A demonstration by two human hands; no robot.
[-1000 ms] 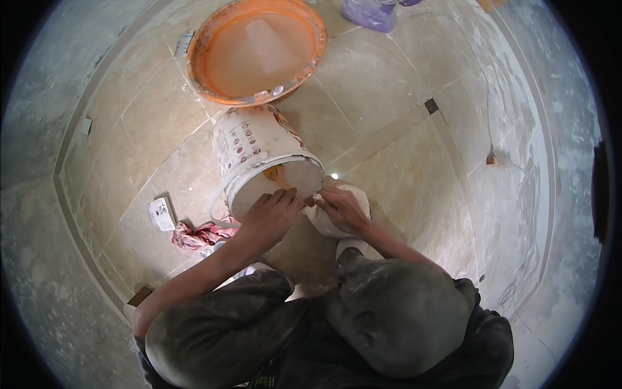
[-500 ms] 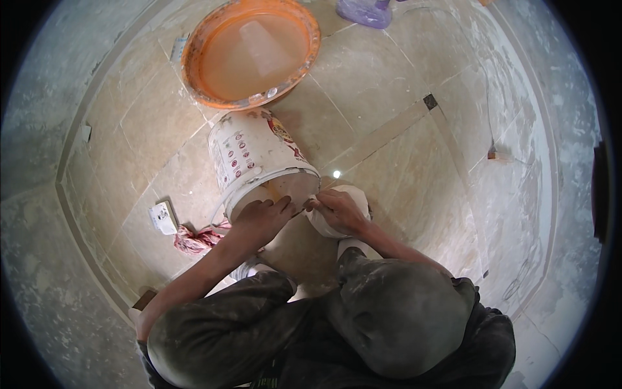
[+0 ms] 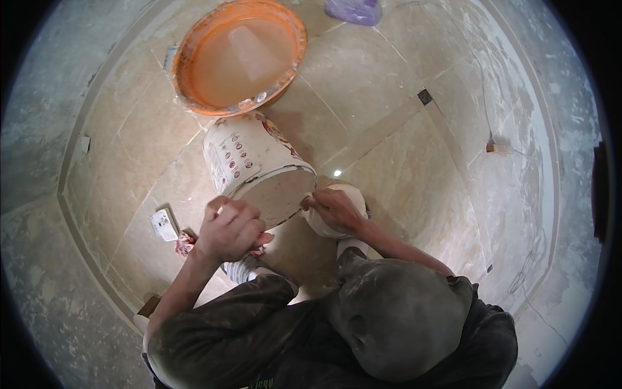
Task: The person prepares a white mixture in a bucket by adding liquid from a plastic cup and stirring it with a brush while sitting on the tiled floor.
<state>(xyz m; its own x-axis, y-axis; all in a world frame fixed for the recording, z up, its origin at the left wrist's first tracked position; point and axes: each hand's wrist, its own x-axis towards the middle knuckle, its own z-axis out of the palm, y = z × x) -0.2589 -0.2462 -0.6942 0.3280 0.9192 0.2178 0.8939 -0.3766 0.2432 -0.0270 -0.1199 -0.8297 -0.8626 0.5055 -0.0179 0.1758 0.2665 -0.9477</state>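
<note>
A white plastic bucket [image 3: 249, 146] with red printing lies tipped on its side, its open mouth facing me. My right hand [image 3: 330, 209] is closed with its fingertips on the right edge of the bucket's rim. Beneath that hand is a white rounded thing [image 3: 353, 194], largely covered, in front of my right foot. My left hand [image 3: 233, 227] is raised at the near left side of the mouth, fingers curled in. What it holds, if anything, is hidden. Beside my left wrist, a crumpled red-and-white cloth or bag [image 3: 184, 244] lies on the floor, partly covered.
An orange basin [image 3: 295, 65] of cloudy water, with a pale slab-like thing in it, stands right behind the bucket. A purple bag-like thing [image 3: 355, 10] lies at the far edge. A small white box [image 3: 163, 224] sits to the left. Dusty tiles and a cable run along the right.
My left hand has pulled back from the bucket's mouth toward me and left, uncovering the inside. My right hand stays at the rim. The view has shifted slightly.
</note>
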